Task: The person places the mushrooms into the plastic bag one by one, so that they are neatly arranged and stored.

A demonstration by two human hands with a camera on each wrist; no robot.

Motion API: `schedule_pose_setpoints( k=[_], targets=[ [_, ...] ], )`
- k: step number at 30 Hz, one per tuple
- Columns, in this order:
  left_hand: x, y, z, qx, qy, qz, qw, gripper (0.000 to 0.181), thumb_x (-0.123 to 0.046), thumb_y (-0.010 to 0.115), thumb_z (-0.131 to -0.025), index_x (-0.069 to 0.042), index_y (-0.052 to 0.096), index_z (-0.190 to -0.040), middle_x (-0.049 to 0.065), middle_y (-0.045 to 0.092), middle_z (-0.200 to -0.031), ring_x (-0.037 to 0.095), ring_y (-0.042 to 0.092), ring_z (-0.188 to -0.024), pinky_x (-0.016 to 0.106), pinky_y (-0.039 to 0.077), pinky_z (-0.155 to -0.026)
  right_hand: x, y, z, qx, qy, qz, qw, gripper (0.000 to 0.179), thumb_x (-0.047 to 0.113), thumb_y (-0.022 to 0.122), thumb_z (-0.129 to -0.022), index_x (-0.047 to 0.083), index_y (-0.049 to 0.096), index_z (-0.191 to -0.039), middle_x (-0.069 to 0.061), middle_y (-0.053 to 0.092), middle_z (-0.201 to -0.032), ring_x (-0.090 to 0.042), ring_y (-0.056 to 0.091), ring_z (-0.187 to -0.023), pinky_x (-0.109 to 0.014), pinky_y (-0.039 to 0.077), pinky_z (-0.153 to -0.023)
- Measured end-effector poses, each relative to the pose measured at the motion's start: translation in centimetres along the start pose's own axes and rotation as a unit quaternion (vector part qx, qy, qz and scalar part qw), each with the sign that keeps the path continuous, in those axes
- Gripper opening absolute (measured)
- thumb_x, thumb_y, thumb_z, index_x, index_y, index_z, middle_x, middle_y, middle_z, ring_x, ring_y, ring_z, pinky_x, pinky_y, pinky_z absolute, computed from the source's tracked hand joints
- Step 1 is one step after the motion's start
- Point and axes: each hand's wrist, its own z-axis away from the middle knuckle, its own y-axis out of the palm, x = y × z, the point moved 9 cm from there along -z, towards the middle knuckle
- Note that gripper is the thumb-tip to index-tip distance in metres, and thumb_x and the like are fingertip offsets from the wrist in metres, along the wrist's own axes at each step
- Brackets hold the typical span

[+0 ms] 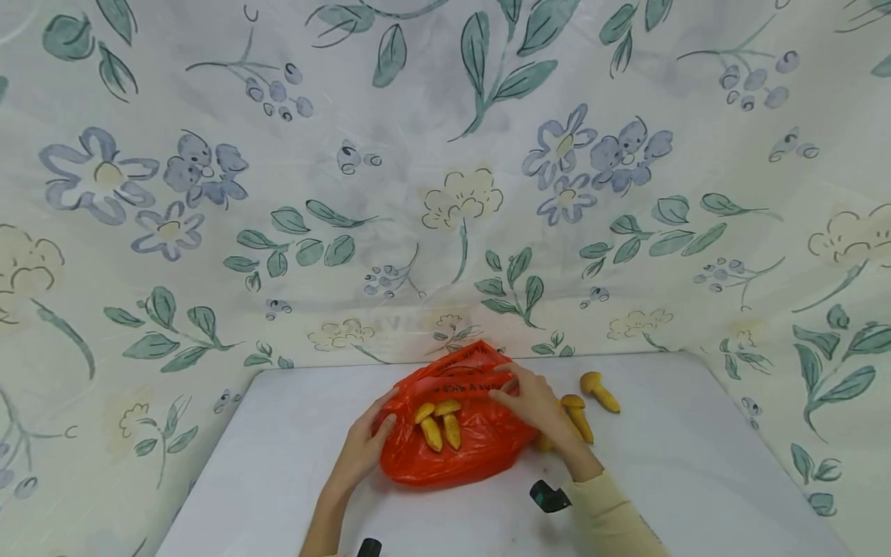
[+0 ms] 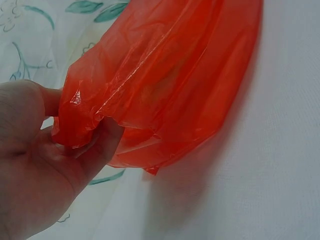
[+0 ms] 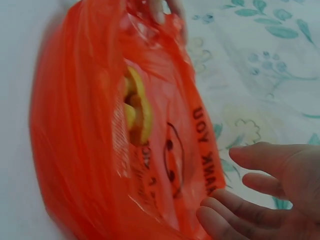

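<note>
A red plastic bag (image 1: pixel 459 464) printed with black lettering lies on the white table with its mouth spread. Two yellow mushrooms (image 1: pixel 451 428) show inside the opening, side by side. At the bag's left edge, my left hand (image 1: pixel 365 445) pinches the thin plastic between thumb and fingers, as the left wrist view shows up close. My right hand (image 1: pixel 527 398) is at the bag's right rim, fingers loosely spread and fingertips against the printed edge (image 3: pixel 202 150). Outside the bag, beside my right wrist, lies a mushroom (image 1: pixel 578 418), with another partly hidden under the wrist.
A further yellow mushroom (image 1: pixel 600 392) lies farther right on the white table (image 1: pixel 696 464). Behind the table's back edge rises a floral cloth (image 1: pixel 418 232). Dark wrist-camera parts (image 1: pixel 550 497) stick out by the forearms.
</note>
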Motion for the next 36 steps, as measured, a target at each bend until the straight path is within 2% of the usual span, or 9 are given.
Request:
schedule_pose_setpoints(
  k=[6,12,20,26,36],
  targets=[
    [-0.1,-0.3,0.0,-0.001,0.004,0.003,1.0000,0.048,-0.012,0.050,-0.102,-0.023,0.043,-0.148,0.008,0.044,-0.153,0.033,0.041,-0.142,0.050,0.041,-0.111,-0.7,-2.4,0.3,-0.021,0.007,-0.002,0.9998,0.049,0.026,0.072,-0.089,0.014,0.057,-0.134,-0.008,0.069,-0.096,-0.016,0.061,-0.071,-0.028,0.059,-0.064],
    [0.1,-0.5,-0.1,-0.004,-0.001,-0.004,1.0000,0.048,-0.013,0.050,-0.102,-0.024,0.042,-0.148,0.007,0.044,-0.154,0.032,0.040,-0.143,0.050,0.042,-0.111,-1.8,-4.6,0.6,-0.042,0.014,-0.016,0.9989,0.047,0.028,0.069,-0.091,0.016,0.056,-0.134,-0.010,0.069,-0.103,-0.019,0.066,-0.083,-0.031,0.061,-0.070],
    [0.4,-0.7,-0.2,-0.009,-0.011,-0.006,0.9999,0.048,-0.013,0.049,-0.102,-0.024,0.042,-0.148,0.007,0.043,-0.154,0.032,0.040,-0.143,0.050,0.042,-0.111,-3.6,-7.0,0.7,-0.057,0.028,-0.010,0.9979,0.050,0.024,0.067,-0.093,0.012,0.051,-0.139,-0.017,0.066,-0.111,-0.027,0.068,-0.092,-0.030,0.061,-0.067],
    [0.5,-0.8,-0.1,-0.009,-0.014,-0.008,0.9998,0.048,-0.013,0.049,-0.102,-0.024,0.041,-0.149,0.008,0.043,-0.154,0.033,0.040,-0.143,0.050,0.042,-0.111,-5.3,-8.1,0.7,-0.049,0.031,0.020,0.9981,0.050,0.023,0.065,-0.094,0.010,0.048,-0.140,-0.021,0.064,-0.117,-0.032,0.065,-0.101,-0.036,0.063,-0.075],
    [0.5,-0.9,0.1,-0.009,-0.018,-0.006,0.9998,0.048,-0.015,0.048,-0.103,-0.024,0.040,-0.149,0.009,0.042,-0.155,0.034,0.039,-0.144,0.051,0.041,-0.111,-8.9,-9.7,0.6,-0.050,0.048,0.060,0.9958,0.053,0.023,0.064,-0.095,0.009,0.045,-0.142,-0.024,0.061,-0.121,-0.035,0.063,-0.105,-0.047,0.058,-0.089]
  ],
)
